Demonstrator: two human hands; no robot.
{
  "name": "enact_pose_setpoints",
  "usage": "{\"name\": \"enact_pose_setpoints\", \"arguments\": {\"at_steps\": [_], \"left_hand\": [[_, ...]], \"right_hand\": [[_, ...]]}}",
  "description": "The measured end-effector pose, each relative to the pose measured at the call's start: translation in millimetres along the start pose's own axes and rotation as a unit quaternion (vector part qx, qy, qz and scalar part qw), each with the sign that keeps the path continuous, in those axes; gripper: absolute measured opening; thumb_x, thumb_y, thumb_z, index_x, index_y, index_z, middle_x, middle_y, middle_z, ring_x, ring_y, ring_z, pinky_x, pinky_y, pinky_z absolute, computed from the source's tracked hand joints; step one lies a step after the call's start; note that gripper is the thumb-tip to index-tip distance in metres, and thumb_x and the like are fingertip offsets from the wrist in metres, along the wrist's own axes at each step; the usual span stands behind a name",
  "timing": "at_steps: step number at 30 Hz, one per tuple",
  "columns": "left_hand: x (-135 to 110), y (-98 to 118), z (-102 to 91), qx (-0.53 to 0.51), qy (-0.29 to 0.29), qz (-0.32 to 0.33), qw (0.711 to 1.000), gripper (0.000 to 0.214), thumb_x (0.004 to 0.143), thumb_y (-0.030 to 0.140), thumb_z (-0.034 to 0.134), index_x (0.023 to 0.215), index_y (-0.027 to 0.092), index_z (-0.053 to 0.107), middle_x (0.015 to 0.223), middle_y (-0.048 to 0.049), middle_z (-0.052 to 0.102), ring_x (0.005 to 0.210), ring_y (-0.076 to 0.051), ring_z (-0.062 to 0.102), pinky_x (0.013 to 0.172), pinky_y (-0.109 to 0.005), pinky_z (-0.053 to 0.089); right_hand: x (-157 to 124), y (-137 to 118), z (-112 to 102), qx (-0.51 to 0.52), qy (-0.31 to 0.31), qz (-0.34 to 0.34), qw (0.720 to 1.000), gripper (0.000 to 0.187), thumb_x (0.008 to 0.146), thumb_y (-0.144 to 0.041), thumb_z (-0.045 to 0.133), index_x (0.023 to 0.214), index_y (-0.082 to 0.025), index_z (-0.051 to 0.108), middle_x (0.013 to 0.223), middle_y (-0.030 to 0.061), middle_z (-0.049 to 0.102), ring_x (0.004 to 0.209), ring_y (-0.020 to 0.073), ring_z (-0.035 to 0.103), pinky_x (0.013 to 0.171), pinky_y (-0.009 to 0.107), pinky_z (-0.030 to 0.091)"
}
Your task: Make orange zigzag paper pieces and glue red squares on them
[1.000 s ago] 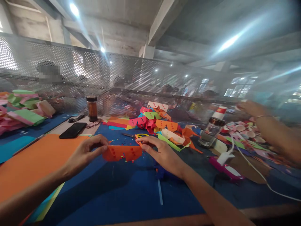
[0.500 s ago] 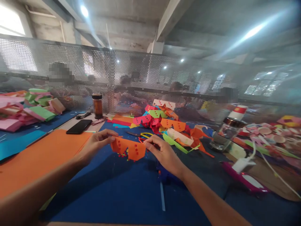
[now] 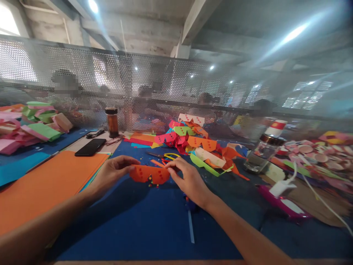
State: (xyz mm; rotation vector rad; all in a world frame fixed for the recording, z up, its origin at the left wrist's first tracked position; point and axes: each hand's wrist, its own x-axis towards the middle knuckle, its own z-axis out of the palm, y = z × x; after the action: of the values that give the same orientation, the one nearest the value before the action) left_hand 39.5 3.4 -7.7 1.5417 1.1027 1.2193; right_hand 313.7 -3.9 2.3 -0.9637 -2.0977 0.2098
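Orange paper glasses (image 3: 150, 173) with red dots along both halves are held up between my two hands, above the blue table. My left hand (image 3: 118, 170) pinches their left end. At the right end, my right hand (image 3: 187, 178) grips the paper between thumb and fingers. Scissors with yellow handles (image 3: 171, 156) lie just behind the glasses, partly hidden. Small coloured paper bits (image 3: 153, 185) show beneath the notch. Under my right wrist sits a dark blue tool (image 3: 191, 203), mostly covered, with a pale blue paper strip (image 3: 191, 227) in front of it.
Behind my right hand is a heap of dotted paper glasses (image 3: 202, 142). Orange sheets (image 3: 49, 184) and a black phone (image 3: 91, 147) lie left. A brown jar (image 3: 112, 123), a glass bottle (image 3: 260, 156) and a pink power strip (image 3: 284, 204) stand around. A perforated metal screen (image 3: 162, 88) closes the back.
The orange glasses have tipped and look shallower, and my right hand has come slightly left. An orange strip now shows behind them. The whole view has shifted slightly.
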Motion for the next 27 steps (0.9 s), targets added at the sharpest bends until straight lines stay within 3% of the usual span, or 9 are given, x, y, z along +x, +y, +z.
{"name": "enact_pose_setpoints", "arguments": {"at_steps": [3, 8, 16, 22, 27], "left_hand": [[0.2, 0.7, 1.5, -0.003, 0.008, 0.000, 1.000, 0.030, 0.071, 0.035, 0.079, 0.097, 0.021, 0.074, 0.087, -0.0036, 0.080, 0.081, -0.020, 0.072, 0.074, -0.031, 0.055], [2.4, -1.4, 1.1, -0.011, 0.031, 0.000, 0.999, 0.028, 0.065, 0.034, 0.082, 0.089, 0.021, 0.073, 0.086, -0.0021, 0.078, 0.083, -0.021, 0.072, 0.078, -0.033, 0.056], [0.6, -1.2, -1.1, -0.014, 0.019, -0.004, 1.000, 0.029, 0.064, 0.033, 0.083, 0.088, 0.021, 0.073, 0.082, -0.0015, 0.077, 0.080, -0.020, 0.072, 0.076, -0.032, 0.056], [-2.0, 0.9, -4.5, -0.022, 0.008, -0.013, 1.000, 0.033, 0.086, 0.049, 0.067, 0.105, 0.023, 0.072, 0.099, -0.0050, 0.079, 0.098, -0.024, 0.073, 0.090, -0.035, 0.053], [-2.1, 3.6, -5.3, -0.019, -0.016, -0.016, 1.000, 0.041, 0.081, 0.050, 0.073, 0.111, 0.023, 0.074, 0.115, -0.0089, 0.077, 0.117, -0.030, 0.066, 0.100, -0.039, 0.049]], "right_hand": [[-1.1, 0.5, 1.3, -0.015, 0.007, -0.002, 1.000, 0.015, 0.093, -0.013, 0.054, 0.100, -0.023, 0.063, 0.099, 0.0047, 0.068, 0.090, 0.0194, 0.066, 0.083, 0.035, 0.052], [-3.4, -1.5, 2.0, -0.029, 0.010, 0.003, 1.000, 0.017, 0.091, -0.009, 0.056, 0.098, -0.023, 0.063, 0.099, 0.0034, 0.070, 0.091, 0.0191, 0.067, 0.083, 0.034, 0.052], [-4.3, -3.0, 0.1, -0.024, 0.008, -0.003, 1.000, 0.017, 0.091, -0.009, 0.054, 0.096, -0.023, 0.061, 0.096, 0.0026, 0.067, 0.084, 0.0170, 0.065, 0.079, 0.032, 0.052], [1.1, -9.1, 0.4, -0.007, 0.010, -0.010, 1.000, 0.013, 0.093, -0.013, 0.053, 0.098, -0.022, 0.060, 0.096, 0.0035, 0.067, 0.087, 0.0170, 0.065, 0.082, 0.033, 0.052], [8.1, -24.3, -2.8, 0.000, -0.013, -0.025, 1.000, 0.012, 0.094, -0.013, 0.054, 0.096, -0.022, 0.061, 0.096, 0.0029, 0.067, 0.089, 0.0173, 0.066, 0.083, 0.033, 0.053]]}}
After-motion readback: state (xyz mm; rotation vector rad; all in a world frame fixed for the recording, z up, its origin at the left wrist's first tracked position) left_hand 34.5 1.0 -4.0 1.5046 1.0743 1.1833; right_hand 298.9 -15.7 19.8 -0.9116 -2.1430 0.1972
